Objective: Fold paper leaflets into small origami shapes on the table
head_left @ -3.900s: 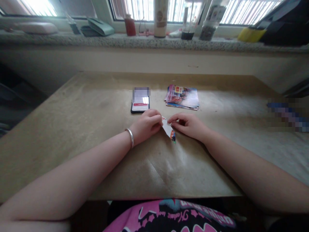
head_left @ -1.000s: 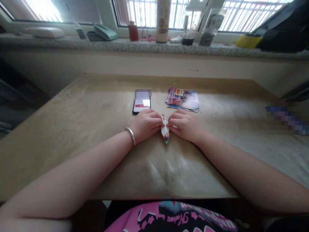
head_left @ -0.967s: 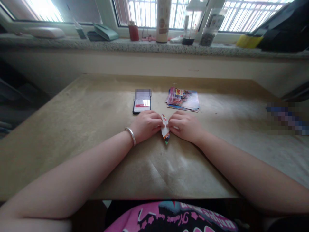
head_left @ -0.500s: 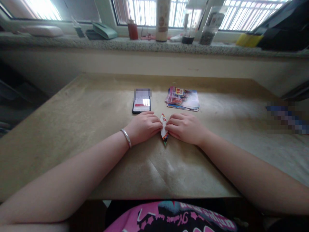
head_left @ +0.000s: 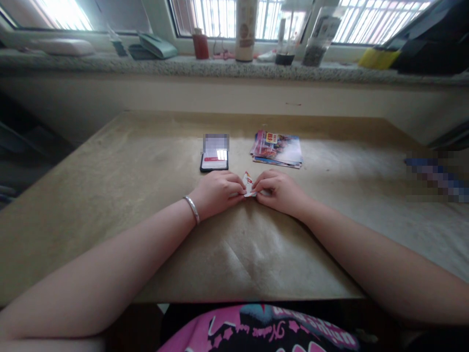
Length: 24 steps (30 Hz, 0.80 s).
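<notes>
A small folded piece of paper [head_left: 248,185], white with coloured print, is between my two hands at the middle of the table. My left hand [head_left: 220,191], with a silver bangle at its wrist, pinches the paper's left side. On the opposite side, the fingertips of my right hand [head_left: 279,191] are closed on its right edge. The paper's upper end comes to a point; its lower part is folded up, and fingers hide its sides. Just beyond my left hand lies a phone [head_left: 214,165] with a lit screen.
A stack of printed leaflets [head_left: 282,149] lies beyond my right hand on the brownish table [head_left: 110,176]. A blurred blue item [head_left: 439,181] is at the right edge. Bottles, including a red one [head_left: 201,45], stand on the stone windowsill [head_left: 220,68].
The paper's lower pointed end has been folded upward, so the piece is shorter now. My right fingers have bent into a tighter pinch; my left hand has barely moved.
</notes>
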Motion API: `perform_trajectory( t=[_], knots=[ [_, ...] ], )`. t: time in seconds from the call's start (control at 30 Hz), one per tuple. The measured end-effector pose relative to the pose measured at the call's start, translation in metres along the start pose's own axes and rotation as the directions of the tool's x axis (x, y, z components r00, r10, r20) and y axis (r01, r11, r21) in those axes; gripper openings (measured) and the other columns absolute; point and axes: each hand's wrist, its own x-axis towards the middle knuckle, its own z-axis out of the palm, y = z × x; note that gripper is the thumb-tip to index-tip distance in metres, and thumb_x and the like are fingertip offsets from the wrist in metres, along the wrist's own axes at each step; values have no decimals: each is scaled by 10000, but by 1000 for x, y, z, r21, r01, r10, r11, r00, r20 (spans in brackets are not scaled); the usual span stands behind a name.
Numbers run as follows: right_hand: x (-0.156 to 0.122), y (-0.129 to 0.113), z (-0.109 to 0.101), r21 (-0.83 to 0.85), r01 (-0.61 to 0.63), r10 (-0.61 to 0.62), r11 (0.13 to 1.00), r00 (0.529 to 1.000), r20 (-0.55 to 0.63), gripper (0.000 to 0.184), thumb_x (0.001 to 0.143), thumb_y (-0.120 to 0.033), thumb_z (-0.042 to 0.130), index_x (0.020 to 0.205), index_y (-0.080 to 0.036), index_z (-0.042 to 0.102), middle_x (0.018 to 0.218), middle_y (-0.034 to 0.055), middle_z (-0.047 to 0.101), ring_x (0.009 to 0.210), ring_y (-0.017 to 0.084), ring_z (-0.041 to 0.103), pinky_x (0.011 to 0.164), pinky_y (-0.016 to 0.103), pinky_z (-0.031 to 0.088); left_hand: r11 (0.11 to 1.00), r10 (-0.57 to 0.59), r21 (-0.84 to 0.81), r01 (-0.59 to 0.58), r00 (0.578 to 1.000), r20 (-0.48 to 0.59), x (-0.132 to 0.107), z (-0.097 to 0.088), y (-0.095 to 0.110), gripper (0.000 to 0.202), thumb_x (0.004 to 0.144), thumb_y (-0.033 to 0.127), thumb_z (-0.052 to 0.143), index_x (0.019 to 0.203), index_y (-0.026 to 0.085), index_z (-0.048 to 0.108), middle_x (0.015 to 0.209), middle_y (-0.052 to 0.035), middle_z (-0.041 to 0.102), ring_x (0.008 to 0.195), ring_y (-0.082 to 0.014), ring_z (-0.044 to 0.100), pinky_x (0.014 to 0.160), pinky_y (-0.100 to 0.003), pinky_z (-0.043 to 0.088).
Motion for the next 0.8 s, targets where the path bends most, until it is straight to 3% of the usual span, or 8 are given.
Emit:
perform_trajectory(
  t=[0.23,0.47,0.8],
  knots=[
    [0,-7,-2,-163,-43,50,986,998,44,67,757,-197,597,754,-180,662,778,56,652,768,179,582,715,288,444,987,-57,151,52,998,30,3,5,6,184,872,293,552,777,171,651,784,-29,680,754,-167,624,738,-290,451],
    [-1,-16,-6,-378,47,-4,925,993,114,155,834,-228,532,829,-181,680,892,81,685,876,216,584,763,315,441,965,31,259,-33,999,13,5,4,8,228,905,271,493,779,156,644,793,-34,681,762,-169,621,785,-318,424],
    [6,-10,-1,-263,-36,70,964,990,120,108,760,-188,555,775,-157,658,903,95,674,864,213,595,798,319,449,985,-73,157,73,997,-5,5,6,4,143,852,294,564,789,191,640,828,-14,682,788,-162,595,770,-309,389]
  ],
)
